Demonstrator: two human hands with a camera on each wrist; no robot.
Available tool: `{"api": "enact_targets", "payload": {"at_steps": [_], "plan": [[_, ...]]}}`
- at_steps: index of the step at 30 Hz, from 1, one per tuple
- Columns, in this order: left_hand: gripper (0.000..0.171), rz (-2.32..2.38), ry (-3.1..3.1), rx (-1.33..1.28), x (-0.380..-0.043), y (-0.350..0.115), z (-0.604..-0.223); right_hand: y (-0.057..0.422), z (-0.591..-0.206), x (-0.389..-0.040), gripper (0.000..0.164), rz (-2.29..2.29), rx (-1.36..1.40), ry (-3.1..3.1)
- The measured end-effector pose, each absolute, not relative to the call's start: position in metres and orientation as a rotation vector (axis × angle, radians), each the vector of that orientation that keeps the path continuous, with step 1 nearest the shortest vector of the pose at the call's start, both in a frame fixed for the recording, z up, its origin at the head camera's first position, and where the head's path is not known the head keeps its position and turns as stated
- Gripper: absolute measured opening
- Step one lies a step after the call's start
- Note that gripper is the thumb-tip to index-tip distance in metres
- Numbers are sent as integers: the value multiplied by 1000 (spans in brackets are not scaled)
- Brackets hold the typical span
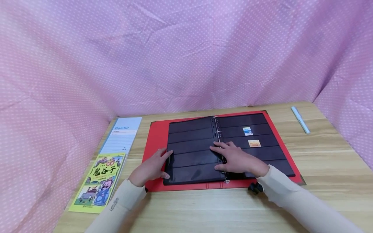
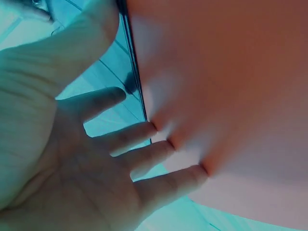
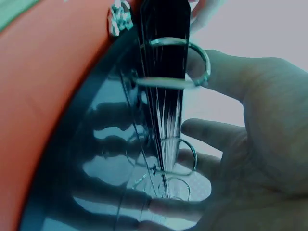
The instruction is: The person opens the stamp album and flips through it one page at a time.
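Observation:
A red ring binder lies spread open on the table, with black pocket pages on both sides. Two small stamps, one blue and white and one orange, sit in pockets of the right page. At the left page's outer edge is my left hand, fingers spread; in the left wrist view several fingertips touch the red cover. Spread over the binder's middle, my right hand rests by the metal rings. The right wrist view shows its fingers beside a ring and the page stack.
To the left, a yellow comic-style book overlaps a lined notepad. A light blue pen lies at the right. Some small black object shows under the right wrist. Pink dotted cloth hangs behind the table.

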State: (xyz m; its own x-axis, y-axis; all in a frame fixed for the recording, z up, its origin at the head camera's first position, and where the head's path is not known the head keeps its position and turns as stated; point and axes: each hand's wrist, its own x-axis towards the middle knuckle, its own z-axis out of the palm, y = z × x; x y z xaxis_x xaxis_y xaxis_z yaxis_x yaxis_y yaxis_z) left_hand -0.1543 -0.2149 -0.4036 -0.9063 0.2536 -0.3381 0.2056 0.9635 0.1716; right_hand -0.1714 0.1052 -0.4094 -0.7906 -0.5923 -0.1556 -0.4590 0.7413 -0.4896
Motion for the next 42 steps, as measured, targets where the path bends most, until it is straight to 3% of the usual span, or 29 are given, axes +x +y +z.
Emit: {"api": "enact_targets", "payload": {"at_steps": [8, 16, 25, 35, 42], "plan": [[94, 177, 2713, 334, -153, -215, -404, 121, -409, -177, 70, -781, -768, 2633], [94, 173, 2714, 354, -155, -215, -403, 186, -405, -179, 65, -760, -564, 2824], [94, 164, 2718, 363, -154, -219, -401, 245, -412, -175, 70, -596, -330, 2860], [92, 165, 2720, 338, -153, -220, -405, 245, -417, -168, 62, -644, -385, 2876], [93, 179, 2721, 344, -153, -220, -407, 248, -417, -167, 67, -624, -282, 2893]]}}
